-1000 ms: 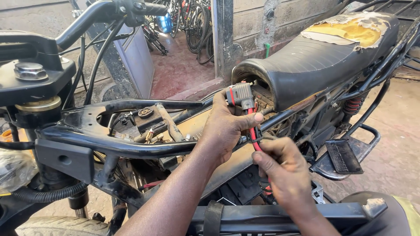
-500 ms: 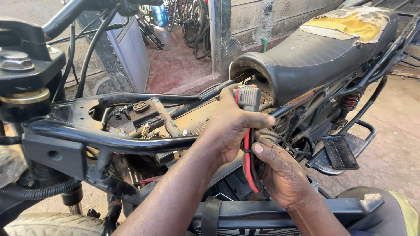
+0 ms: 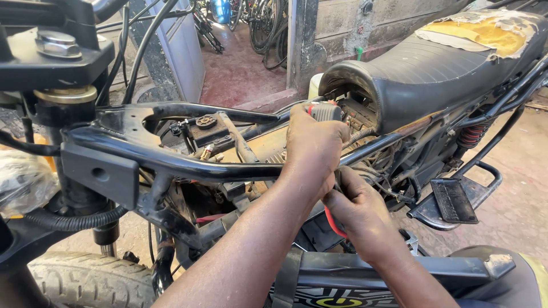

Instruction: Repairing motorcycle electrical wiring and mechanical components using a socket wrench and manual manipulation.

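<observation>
A motorcycle with its fuel tank off shows a bare black frame tube (image 3: 188,166). My left hand (image 3: 313,149) reaches over that tube and grips a small grey finned electrical unit (image 3: 326,111) just in front of the black seat (image 3: 434,71). My right hand (image 3: 355,206) sits just below the left and pinches a red wire (image 3: 330,221) that loops down from the unit. Part of the wire is hidden behind both hands. Engine parts and a black cap (image 3: 205,121) lie under the frame to the left.
The steering head and top yoke (image 3: 54,57) stand at the left, with the front tyre (image 3: 85,279) below. A footpeg plate (image 3: 454,201) and red shock spring (image 3: 472,136) are at the right. Bicycles (image 3: 257,23) stand in a doorway behind.
Both hands stay on the unit and red wire. My right hand has closed up under the left, hiding more of the wire. The camera view has shifted slightly.
</observation>
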